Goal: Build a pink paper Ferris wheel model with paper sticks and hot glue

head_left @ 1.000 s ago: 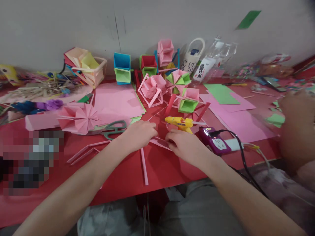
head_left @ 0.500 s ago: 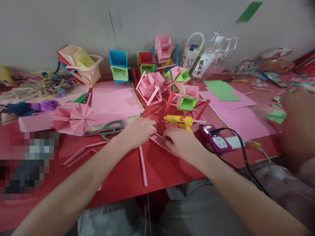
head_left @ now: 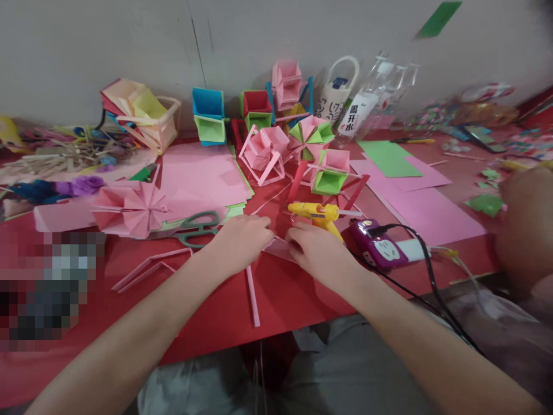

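Near the table's middle, my left hand (head_left: pixel 245 239) has its fingers closed on the left end of a pink paper strip (head_left: pixel 280 248). My right hand (head_left: pixel 314 248) pinches the same strip a little to the right, its fingertips curled under. Just beyond my right hand lies a yellow glue gun (head_left: pixel 314 211). A thin rolled pink paper stick (head_left: pixel 253 297) rests on the red table below my left hand. Green-handled scissors (head_left: pixel 197 227) lie left of my left hand, and a bent pink paper frame (head_left: pixel 151 266) is farther left.
Folded paper wheels (head_left: pixel 330 173) and boxes stand along the wall. A purple power socket (head_left: pixel 375 245) with black cables sits at the right, near pink sheets (head_left: pixel 432 216). Another person's arm (head_left: pixel 525 225) is at the right edge. Bottles (head_left: pixel 356 118) lean behind.
My left hand has shifted slightly down and left. Less of the pink strip shows beside my right hand, which has barely moved.
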### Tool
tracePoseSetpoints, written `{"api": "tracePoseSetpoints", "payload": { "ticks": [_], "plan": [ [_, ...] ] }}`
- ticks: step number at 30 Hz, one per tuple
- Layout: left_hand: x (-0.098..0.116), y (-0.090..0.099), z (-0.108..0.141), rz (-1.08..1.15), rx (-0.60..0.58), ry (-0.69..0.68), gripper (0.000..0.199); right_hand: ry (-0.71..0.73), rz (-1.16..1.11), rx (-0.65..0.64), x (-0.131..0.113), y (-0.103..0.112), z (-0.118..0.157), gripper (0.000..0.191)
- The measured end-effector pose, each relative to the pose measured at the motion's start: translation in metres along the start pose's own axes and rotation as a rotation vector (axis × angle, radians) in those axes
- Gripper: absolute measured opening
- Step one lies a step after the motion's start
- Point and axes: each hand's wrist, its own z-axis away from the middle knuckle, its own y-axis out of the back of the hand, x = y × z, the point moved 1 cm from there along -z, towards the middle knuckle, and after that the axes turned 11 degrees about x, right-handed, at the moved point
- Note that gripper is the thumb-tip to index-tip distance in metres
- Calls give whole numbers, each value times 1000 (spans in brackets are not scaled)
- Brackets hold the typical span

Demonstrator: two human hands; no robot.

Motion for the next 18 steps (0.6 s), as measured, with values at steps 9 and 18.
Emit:
{"api": "tracePoseSetpoints", "payload": {
  "ticks": [9,18],
  "plan": [
    [8,-4,6,4,8,44,21,-29,80,-26,-12,1,7,20],
    [16,0,12,23,-48,109,22,-30,133,-83,-24,4,19,20]
  ]
}}
